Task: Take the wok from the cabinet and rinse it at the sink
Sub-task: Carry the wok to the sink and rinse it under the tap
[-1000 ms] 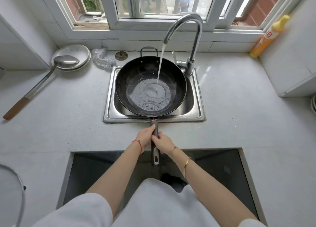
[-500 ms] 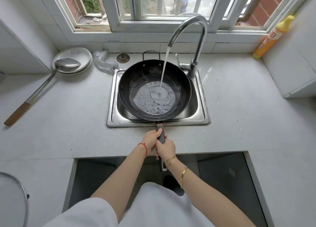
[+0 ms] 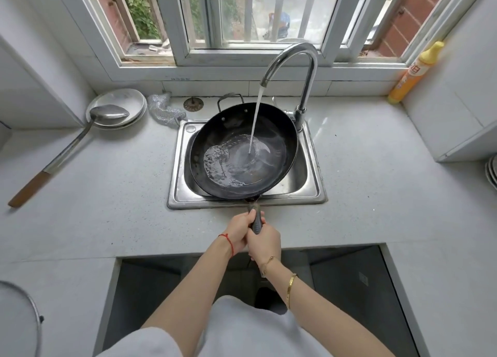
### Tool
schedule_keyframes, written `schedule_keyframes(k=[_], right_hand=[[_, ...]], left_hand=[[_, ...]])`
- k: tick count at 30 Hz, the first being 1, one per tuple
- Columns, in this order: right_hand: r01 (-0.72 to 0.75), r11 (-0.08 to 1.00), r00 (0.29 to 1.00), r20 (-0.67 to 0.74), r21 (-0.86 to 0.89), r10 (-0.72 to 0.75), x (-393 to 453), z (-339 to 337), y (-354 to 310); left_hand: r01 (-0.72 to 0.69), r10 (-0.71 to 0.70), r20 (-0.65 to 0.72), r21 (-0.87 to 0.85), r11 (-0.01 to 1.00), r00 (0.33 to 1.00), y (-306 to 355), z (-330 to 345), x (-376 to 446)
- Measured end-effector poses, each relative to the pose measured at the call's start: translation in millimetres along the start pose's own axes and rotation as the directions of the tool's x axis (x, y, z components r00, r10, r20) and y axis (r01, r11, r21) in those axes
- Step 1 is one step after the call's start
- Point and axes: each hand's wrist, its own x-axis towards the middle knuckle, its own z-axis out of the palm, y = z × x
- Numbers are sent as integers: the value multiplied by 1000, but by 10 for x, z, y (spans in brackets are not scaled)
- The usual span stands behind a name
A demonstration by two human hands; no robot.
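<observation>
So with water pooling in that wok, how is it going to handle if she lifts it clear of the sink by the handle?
Likely front-heavy: the wok is wide, and both the left hand and right hand grip its one long handle. The pooled water sits toward the left side and would probably slosh, shifting the load. The wet metal may be slippery, though the body looks rigid.

Yellow bottle (image 3: 414,72) label shows an unreadable red character.

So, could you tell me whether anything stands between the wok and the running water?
Nothing visible does. The wok sits tilted over the sink, and the tap pours straight into it. Both hands, left and right, grip its handle.
</observation>
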Motion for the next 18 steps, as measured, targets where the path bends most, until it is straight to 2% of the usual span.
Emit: schedule_keyframes(k=[5,9,13,18], right_hand=[[37,998,999,17,52,-38,-18,-66,56],[3,994,996,89,109,-12,-3,-81,67],[-32,984,985,171,175,1,7,-116,55],[-48,980,981,195,193,9,15,-175,-26]], left_hand=[[-93,96,-34,80,992,995,-30,58,-75],[-187,216,-100,239,953,971,-30,69,-129],[-218,276,-153,312,925,949,-34,82,-155],[-231,303,-173,341,911,937,-6,82,-153]])
